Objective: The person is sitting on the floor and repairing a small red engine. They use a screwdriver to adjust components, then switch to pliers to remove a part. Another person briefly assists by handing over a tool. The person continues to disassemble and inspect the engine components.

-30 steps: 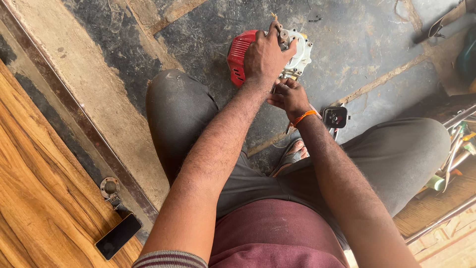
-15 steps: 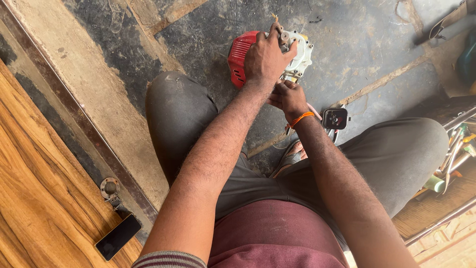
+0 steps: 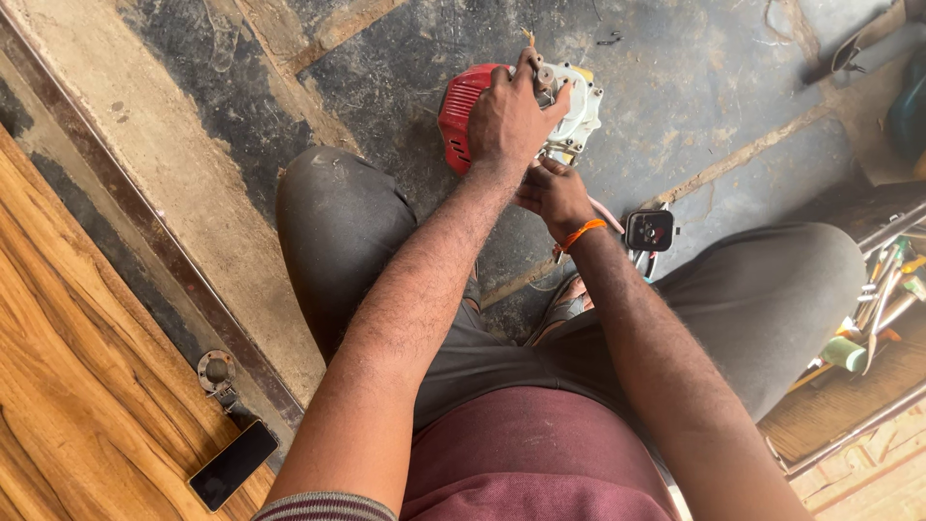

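- The left hand (image 3: pixel 509 116) covers the engine's (image 3: pixel 579 106) middle.
- The right hand's (image 3: pixel 552 191) fingers are hidden under the engine.
- The tools (image 3: pixel 883 309) at the right edge are cut off.

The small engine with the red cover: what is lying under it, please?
Under the small engine lies the dark, stained concrete floor. The left hand rests on top and the right hand touches its near side, so the engine's underside and the contact spot are hidden.

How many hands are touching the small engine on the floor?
2. The left hand grips the top of the red and white small engine; the right hand touches its near side, just below.
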Motion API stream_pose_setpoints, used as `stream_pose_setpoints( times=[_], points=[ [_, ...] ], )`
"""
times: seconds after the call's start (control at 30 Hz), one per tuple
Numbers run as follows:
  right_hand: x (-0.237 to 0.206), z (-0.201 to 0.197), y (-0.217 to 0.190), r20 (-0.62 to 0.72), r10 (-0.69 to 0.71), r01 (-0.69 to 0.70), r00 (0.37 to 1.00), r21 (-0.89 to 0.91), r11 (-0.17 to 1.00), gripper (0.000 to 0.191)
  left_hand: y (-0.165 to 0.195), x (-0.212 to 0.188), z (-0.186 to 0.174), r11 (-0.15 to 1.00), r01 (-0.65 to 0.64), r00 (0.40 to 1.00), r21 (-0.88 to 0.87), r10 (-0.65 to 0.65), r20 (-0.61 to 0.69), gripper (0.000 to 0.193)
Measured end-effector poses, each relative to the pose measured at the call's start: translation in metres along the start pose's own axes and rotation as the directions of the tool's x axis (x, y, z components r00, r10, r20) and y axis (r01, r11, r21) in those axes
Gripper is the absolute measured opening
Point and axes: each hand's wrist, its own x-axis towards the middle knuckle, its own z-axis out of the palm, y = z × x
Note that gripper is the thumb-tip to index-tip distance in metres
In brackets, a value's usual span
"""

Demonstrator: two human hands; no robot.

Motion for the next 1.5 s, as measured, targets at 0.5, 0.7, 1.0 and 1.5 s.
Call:
stream_pose_setpoints(
  times=[0.5, 0.7, 1.0, 1.5],
  points=[
    [0.008, -0.023, -0.007, 0.012, 0.018, -0.016, 1.000, -0.134, 0.991, 0.026, -0.006, 0.000, 0.011, 0.998, -0.052, 0.995, -0.021, 0.050, -0.092, 0.078],
    [0.010, -0.013, 0.004, -0.055, -0.042, 0.036, 0.998, -0.118, 0.992, 0.024, -0.005, -0.002, 0.012, 0.999, -0.044, 0.994, 0.012, 0.045, -0.101, 0.079],
    [0.000, -0.010, -0.003, 0.142, 0.050, -0.077, 0.989, 0.195, 0.978, 0.040, 0.028, -0.015, 0.022, 0.941, 0.121, 0.889, -0.316, -0.244, -0.388, 0.069],
    [0.027, -0.031, 0.007, 0.572, 0.088, -0.457, 0.815, 0.543, 0.705, 0.015, 0.025, -0.009, 0.043, 0.926, -0.026, 0.814, -0.376, -0.199, -0.545, 0.035]
  ],
)
